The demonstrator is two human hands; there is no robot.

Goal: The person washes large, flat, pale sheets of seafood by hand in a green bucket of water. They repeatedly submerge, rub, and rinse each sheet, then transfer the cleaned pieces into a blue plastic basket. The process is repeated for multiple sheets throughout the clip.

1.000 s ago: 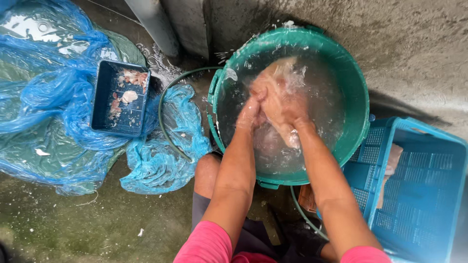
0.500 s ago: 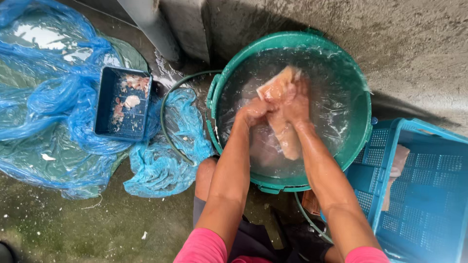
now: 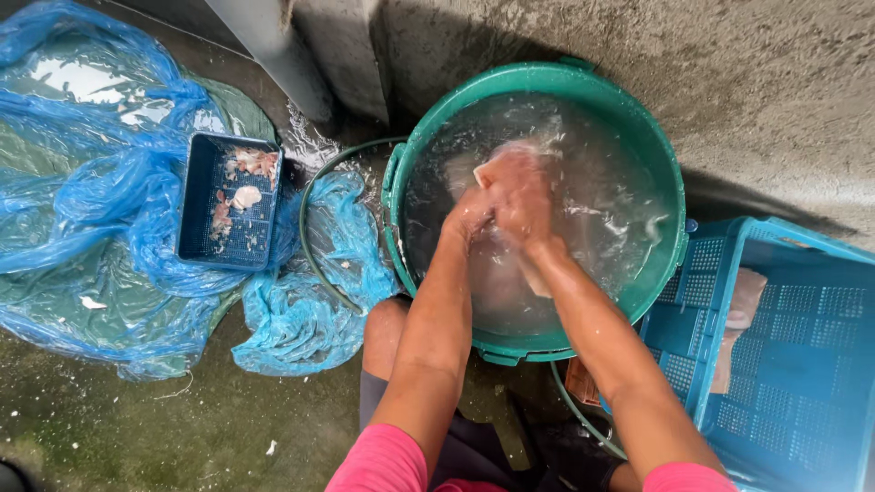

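Both hands down in a green tub [image 3: 415, 173] of cloudy water, seen from above. Left hand [image 3: 469, 217] and right hand [image 3: 521, 202] pressed together at the surface, fingers curled shut around a pale pink slab of meat [image 3: 510, 162], the grip close and doubled, likely because wet flesh slips. Top edge of the slab showing just beyond the knuckles; the rest trailing under the water below the fingers, toward the wrists, blurred by ripples. More pale pieces [image 3: 652, 228] adrift to the right of the fingers, near the tub wall, apart from the grasp. Well to the left of the hands, a small dark tray [image 3: 196, 239] with scraps [image 3: 244, 197] of the same pale stuff, set on crumpled blue plastic [image 3: 82, 210] that keeps it off the wet concrete floor [image 3: 128, 437]. A thin hose [image 3: 310, 246] looping between tray and tub. Right of the forearms, within easy reach, a blue slatted crate [image 3: 793, 364] with one pinkish piece [image 3: 738, 319] lying against its inner wall. Grey pipe [image 3: 273, 55] and rough wall [image 3: 729, 82] beyond the fingertips. Pink sleeves [image 3: 383, 460] at the bottom edge, knees bent close beneath the tub.
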